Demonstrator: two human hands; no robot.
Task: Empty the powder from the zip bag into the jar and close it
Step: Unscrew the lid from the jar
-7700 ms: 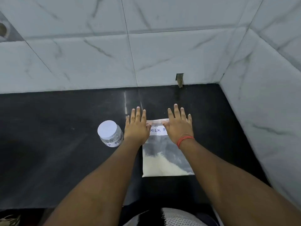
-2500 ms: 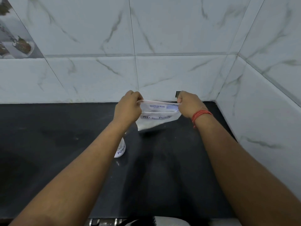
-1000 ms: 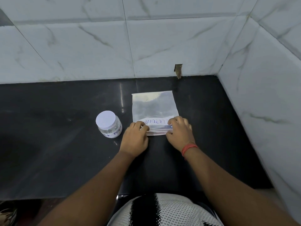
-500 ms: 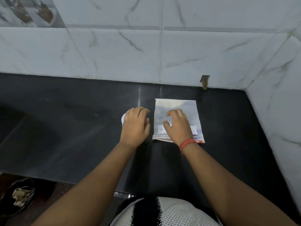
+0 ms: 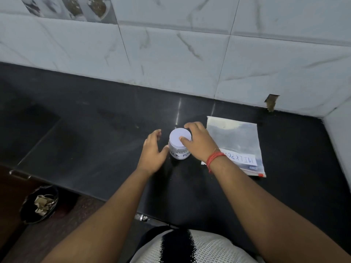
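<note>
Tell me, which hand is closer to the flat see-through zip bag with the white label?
Right. The right hand is directly beside the flat clear zip bag, fingers on the small jar's white lid. The left hand sits on the jar's far side.

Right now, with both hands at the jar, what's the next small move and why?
Probably twist the white lid off: it still covers the jar, the right hand curls over it, the left hand steadies the side, and the zip bag lies flat beside it.

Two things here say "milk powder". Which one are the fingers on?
The small jar with the white lid: the right hand grips that lid, the left hand cups its side. The zip bag lies flat, untouched.
</note>
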